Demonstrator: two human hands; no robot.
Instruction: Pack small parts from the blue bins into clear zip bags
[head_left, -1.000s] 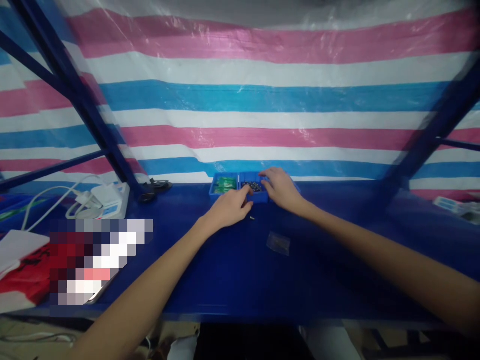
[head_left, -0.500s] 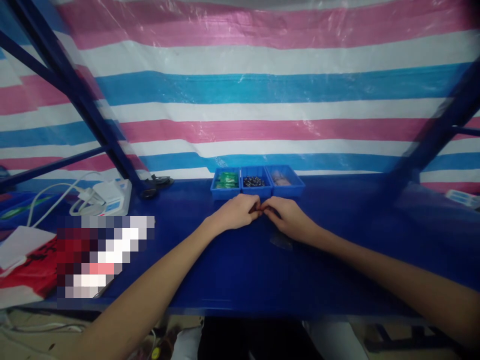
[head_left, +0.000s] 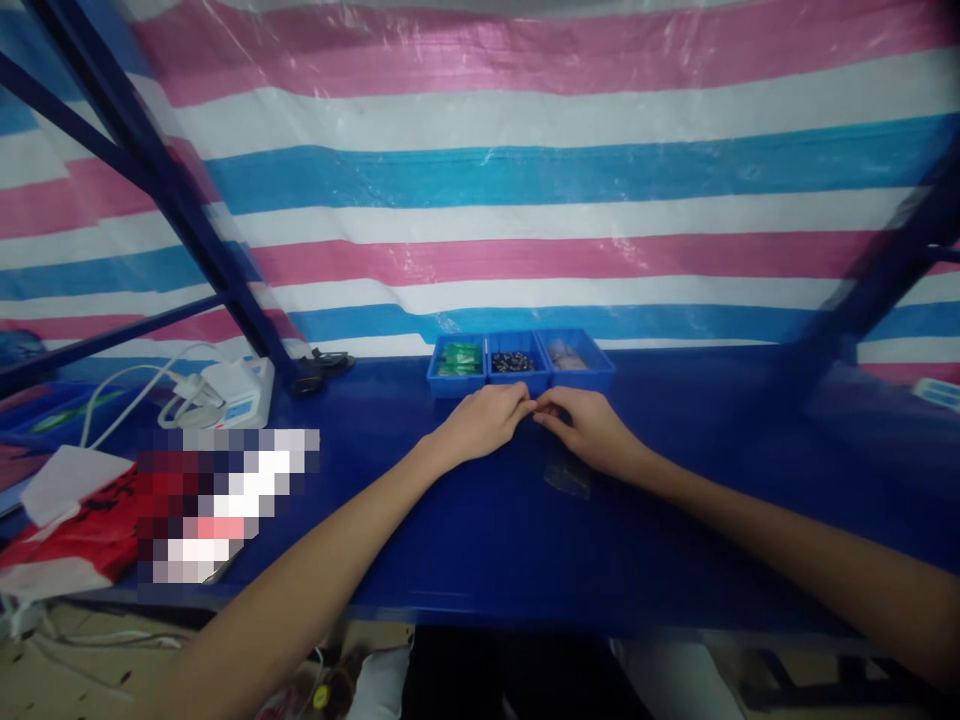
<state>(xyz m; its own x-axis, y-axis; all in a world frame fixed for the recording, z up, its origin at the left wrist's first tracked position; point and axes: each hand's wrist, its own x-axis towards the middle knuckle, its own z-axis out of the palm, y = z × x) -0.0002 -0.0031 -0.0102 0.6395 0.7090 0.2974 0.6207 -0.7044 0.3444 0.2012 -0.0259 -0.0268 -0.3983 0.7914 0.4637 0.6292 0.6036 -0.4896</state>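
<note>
My left hand (head_left: pixel 486 425) and my right hand (head_left: pixel 581 425) rest on the blue table (head_left: pixel 465 540), fingertips pinched and meeting in front of a blue three-compartment tray (head_left: pixel 521 381). What the fingers pinch is too small to make out. The tray's left compartment holds green pieces (head_left: pixel 459 359), the middle one small dark parts (head_left: pixel 512 362), the right one pale pieces (head_left: pixel 564 353). A small clear plastic bag (head_left: pixel 568 478) lies on the table just under my right wrist.
A white power strip with cables (head_left: pixel 225 397) sits at the left, near a dark blue frame post (head_left: pixel 202 235). Red and white paper (head_left: pixel 67 520) lies at the left edge. A striped tarp (head_left: pixel 525 180) hangs behind the table.
One second ago both hands were at the tray's middle compartment. They pulled back toward me and joined fingertips on the table in front of the tray, where they stay now.
</note>
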